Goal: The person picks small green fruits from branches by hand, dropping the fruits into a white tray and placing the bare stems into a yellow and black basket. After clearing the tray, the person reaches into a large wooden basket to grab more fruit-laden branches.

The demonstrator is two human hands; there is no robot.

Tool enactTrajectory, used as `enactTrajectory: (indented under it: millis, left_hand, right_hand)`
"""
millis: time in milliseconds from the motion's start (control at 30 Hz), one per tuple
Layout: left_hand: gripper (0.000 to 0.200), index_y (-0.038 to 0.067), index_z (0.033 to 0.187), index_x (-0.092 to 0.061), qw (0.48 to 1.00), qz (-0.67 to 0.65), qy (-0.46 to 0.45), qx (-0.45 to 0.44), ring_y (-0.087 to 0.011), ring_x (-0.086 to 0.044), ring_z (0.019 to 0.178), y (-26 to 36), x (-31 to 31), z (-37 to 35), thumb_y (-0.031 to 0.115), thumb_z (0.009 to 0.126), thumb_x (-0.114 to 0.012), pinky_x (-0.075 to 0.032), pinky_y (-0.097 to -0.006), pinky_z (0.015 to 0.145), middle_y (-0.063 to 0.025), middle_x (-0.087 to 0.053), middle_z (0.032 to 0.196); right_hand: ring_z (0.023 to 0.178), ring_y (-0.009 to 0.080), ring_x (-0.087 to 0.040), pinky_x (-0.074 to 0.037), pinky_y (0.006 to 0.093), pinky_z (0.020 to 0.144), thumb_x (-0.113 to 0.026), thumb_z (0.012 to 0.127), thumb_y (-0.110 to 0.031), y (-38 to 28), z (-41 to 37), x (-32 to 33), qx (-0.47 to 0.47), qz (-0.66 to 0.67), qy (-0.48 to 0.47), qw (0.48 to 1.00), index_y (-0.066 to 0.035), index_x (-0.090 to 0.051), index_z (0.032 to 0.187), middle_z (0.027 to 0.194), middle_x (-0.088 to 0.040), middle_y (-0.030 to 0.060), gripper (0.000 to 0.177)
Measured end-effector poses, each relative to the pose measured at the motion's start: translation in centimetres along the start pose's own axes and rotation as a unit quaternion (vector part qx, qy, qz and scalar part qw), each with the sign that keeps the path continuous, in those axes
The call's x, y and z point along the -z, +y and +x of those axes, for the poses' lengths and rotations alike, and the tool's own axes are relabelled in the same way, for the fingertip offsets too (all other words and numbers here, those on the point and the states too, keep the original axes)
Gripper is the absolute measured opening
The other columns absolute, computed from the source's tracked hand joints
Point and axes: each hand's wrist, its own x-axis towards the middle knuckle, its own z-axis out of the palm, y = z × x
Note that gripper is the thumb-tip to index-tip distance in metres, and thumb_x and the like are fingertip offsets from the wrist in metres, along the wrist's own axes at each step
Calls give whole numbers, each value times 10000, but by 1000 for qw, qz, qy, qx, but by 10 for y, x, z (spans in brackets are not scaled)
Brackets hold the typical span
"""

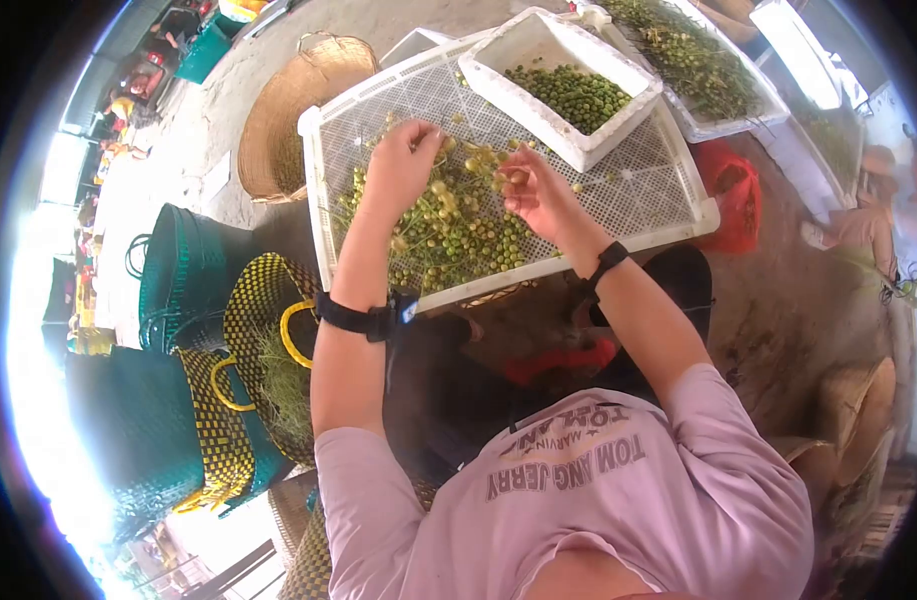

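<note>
In the head view, a white perforated plastic tray lies before me with a heap of small round green fruits on thin stems. My left hand is above the heap, its fingers closed in a pinch; whatever is in them is too small to make out. My right hand is closed around a bunch of pale green fruits that reaches toward the left hand. Dark bands circle both wrists.
A white foam box of loose green fruits rests on the tray's far right part. Beyond it stands another foam box of stemmed fruits. A round woven basket, a green basket, a yellow-black basket and a red bag surround the tray.
</note>
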Motion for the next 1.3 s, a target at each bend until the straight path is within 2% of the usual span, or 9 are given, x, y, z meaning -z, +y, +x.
enactTrajectory:
  millis: [100, 167, 267, 467, 700, 767, 1033, 1200, 1300]
  left_hand:
    - [310, -6, 996, -638, 996, -53, -32, 62, -228, -615, 782, -6, -12, -4, 281, 889, -584, -467, -336, 747, -151, -662, 867]
    - [315, 10, 935, -646, 990, -88, -71, 88, -92, -478, 660, -8, -17, -8, 314, 905, -566, -392, -263, 622, -6, -549, 700]
    - [305, 16, 892, -648, 991, -64, -90, 77, -71, -432, 635, -21, -22, -12, 311, 909, -571, -360, -248, 595, 14, -516, 669]
    - [301, 19, 849, -652, 974, -127, -170, 83, -66, -376, 609, -13, -6, -28, 310, 905, -599, -333, -249, 574, 36, -509, 685]
    - [299, 18, 882, -662, 997, 22, -66, 14, -136, -513, 630, 2, -27, -52, 313, 885, -615, -419, -297, 612, -40, -592, 728]
    - [271, 69, 888, -680, 995, 67, -53, 51, -286, -615, 776, 10, -34, -58, 325, 874, -592, -472, -374, 703, -126, -642, 850]
    - [312, 38, 893, -675, 984, -73, -56, 152, -112, -506, 625, -11, -22, -54, 337, 913, -586, -418, -284, 614, -43, -589, 681]
    - [283, 39, 891, -675, 990, -47, 8, 133, -142, -525, 624, 1, -26, -60, 312, 906, -600, -438, -307, 627, -59, -611, 715]
    - [235, 46, 878, -672, 997, 8, 45, 57, -195, -573, 646, 8, -33, -67, 273, 893, -612, -461, -336, 625, -75, -627, 770]
  right_hand:
    - [650, 146, -500, -410, 275, 564, -492, 958, -425, 8, 4, -5, -20, 12, 10, 1000, -82, -558, 1002, 848, -597, 73, 352]
    - [596, 128, -464, -375, 258, 502, -457, 978, -407, 3, -8, -18, -91, 71, -33, 993, -91, -557, 1016, 791, -574, 54, 333]
    - [545, 88, -402, -291, 220, 438, -453, 974, -422, 5, -9, -6, -84, 112, -175, 975, -113, -572, 1023, 717, -539, 3, 335]
    - [483, 67, -317, -230, 212, 409, -433, 995, -364, 2, -17, 7, -104, 69, -240, 963, -142, -579, 993, 677, -492, -19, 266]
    - [501, 99, -368, -297, 237, 458, -463, 994, -295, 17, -11, -7, -26, 37, 16, 999, -75, -554, 938, 659, -474, 4, 245]
    - [559, 144, -431, -360, 270, 485, -518, 971, -262, 21, -5, -8, -22, 123, 132, 983, -51, -500, 840, 684, -475, 53, 249]
    - [587, 140, -464, -377, 261, 491, -502, 927, -185, 24, -15, 41, -81, 109, 16, 991, -53, -543, 773, 857, -592, 101, 207]
    - [573, 87, -470, -323, 210, 428, -529, 940, -255, 31, -33, 24, -95, 4, -103, 990, -91, -559, 884, 824, -614, 39, 175]
    - [586, 70, -468, -355, 203, 474, -540, 942, -262, 16, -47, -6, -78, 7, -41, 996, -98, -540, 934, 816, -595, 23, 164]
